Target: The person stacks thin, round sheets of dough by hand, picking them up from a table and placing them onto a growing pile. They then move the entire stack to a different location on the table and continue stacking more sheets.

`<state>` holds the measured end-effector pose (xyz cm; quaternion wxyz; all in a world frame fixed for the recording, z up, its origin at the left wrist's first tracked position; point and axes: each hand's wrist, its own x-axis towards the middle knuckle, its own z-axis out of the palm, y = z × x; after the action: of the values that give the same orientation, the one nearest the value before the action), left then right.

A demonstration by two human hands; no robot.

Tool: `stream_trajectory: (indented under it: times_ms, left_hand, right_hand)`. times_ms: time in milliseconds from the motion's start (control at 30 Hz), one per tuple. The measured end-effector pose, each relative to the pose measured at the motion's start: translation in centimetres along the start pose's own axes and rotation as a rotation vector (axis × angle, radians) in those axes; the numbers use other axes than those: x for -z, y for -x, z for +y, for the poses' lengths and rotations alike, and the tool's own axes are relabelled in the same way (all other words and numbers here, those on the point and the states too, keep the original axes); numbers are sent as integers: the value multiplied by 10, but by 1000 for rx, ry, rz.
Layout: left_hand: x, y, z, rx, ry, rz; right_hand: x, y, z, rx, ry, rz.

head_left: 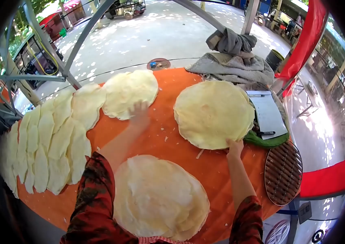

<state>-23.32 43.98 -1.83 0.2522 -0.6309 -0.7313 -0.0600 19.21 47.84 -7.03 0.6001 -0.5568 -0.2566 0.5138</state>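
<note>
My right hand [234, 148] pinches the near edge of a round, pale yellow flatbread on a stack [213, 114] at the right of the orange-covered table. Smeared by motion, my left hand [139, 113] is over the near right edge of another flatbread pile [129, 91] at the back; its fingers look spread and hold nothing I can see. A third flatbread stack [160, 199] lies close to my body, between my forearms. Overlapping rows of thin flatbreads [54, 142] cover the table's left end.
Beyond the right stack lie grey cloths [233, 67], a white notepad [266, 112] with pens, and a green cloth-like item [268, 140]. A round slatted rack [283, 173] sits at the table's right edge. Metal poles [46, 44] rise at the back left. Crumbs dot the orange cover [160, 138].
</note>
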Motion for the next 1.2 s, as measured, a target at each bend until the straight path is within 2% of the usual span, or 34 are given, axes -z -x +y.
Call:
stream_trajectory:
  times_ms: [67,100,167,233,333,433,467,500,533,567,633,667,767,800,833,867,900,933,967,1000,1033,1067,1133,1167,1200]
  left_hand:
    - [-27,11,-58,89,-61,-273]
    - [-36,16,-76,69,-60,-320]
    - [-61,1,-94,30,33,-329]
    - [-30,-31,-79,98,126,-286]
    - [14,-90,-21,27,336,71]
    - [91,-116,87,-102,430,52]
    - [86,-110,128,-219,432,212]
    - [104,-94,166,-285,422,174]
    - [121,-76,200,-325,473,27]
    - [110,-53,232,-393,438,91]
    - [90,-20,267,-504,617,-419]
    - [85,-11,269,-485,703,-406]
    - [83,1,253,-470,867,-427]
    - [94,1,240,-488,868,-481]
    - [104,5,228,-501,871,-542]
    - [109,12,218,-549,875,-427]
    - [113,21,206,-594,878,-317]
    - [117,33,192,-632,879,-216]
    - [142,42,163,-549,1048,-201]
    - [161,56,129,-474,1127,-106]
    - [166,80,98,-312,1067,153]
    - [187,103,61,-130,1087,182]
    - [188,173,-5,290,947,66]
    - [175,212,-36,412,1022,-9]
    - [167,252,-67,407,1016,-36]
  right_hand:
    - [1,-5,3,-11,2,-37]
    - [3,-7,5,-16,1,-42]
    - [7,-17,16,-4,62,-53]
    - [9,-8,8,-5,77,-42]
    - [3,2,-4,-45,29,-47]
    - [-2,16,-18,-111,19,-26]
    - [0,11,-15,-115,20,-26]
    - [1,10,-14,-121,21,-30]
    - [-5,20,-25,-144,40,-39]
    - [-6,19,-28,-169,-7,-59]
    - [0,20,-28,-222,-105,-98]
    - [15,6,-13,-201,-258,-273]
    - [3,39,-68,-386,-669,-512]
    - [2,30,-60,-232,-472,-506]
    - [-5,30,-64,-198,-219,-335]
    - [-12,29,-71,-167,38,-166]
    - [-1,-16,-30,40,233,-99]
    - [-4,-39,-25,200,285,-113]
    - [-8,-59,-21,362,336,-117]
    - [-43,-32,-64,300,230,-100]
    - [-72,-10,-100,288,319,-126]
    - [-102,11,-136,278,409,-154]
    - [-155,26,-179,324,490,-188]
    - [-181,59,-217,241,557,-208]
    - [-201,87,-247,166,524,-292]
